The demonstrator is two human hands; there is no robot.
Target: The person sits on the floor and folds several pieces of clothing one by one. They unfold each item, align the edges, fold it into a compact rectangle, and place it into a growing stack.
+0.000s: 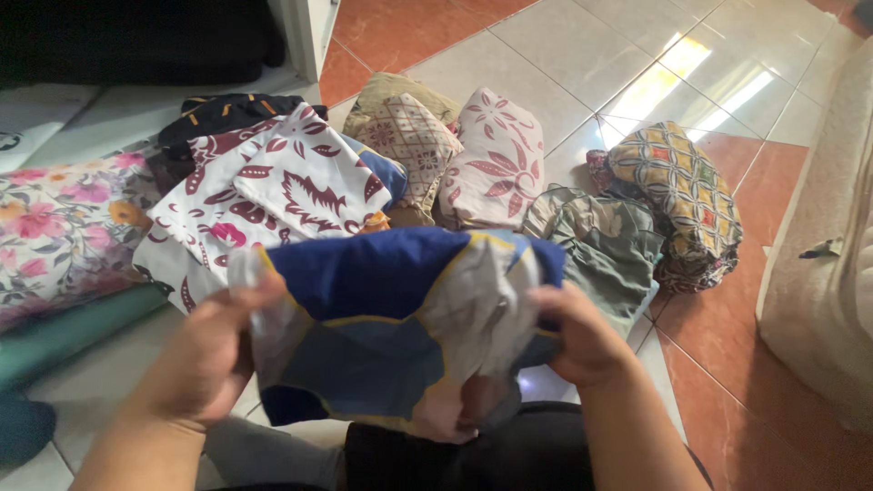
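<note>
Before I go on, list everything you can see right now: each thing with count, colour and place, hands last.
Blue, grey and yellow-trimmed cloth: one, held up at centre.
White cloth with maroon leaf print: one, left of centre on floor.
Pink floral fabric: one, far left.
Black garment with orange marks: one, rear left.
Beige patterned cloth: one, rear centre.
Cream cloth with maroon flowers: one, rear centre.
Grey-green cloth: one, right of centre.
Yellow lattice-print bundle: one, right.
Beige upholstered furniture edge: one, far right.
Tiled floor: white and terracotta.
Left hand: gripping the blue cloth.
Right hand: gripping the blue cloth.
</note>
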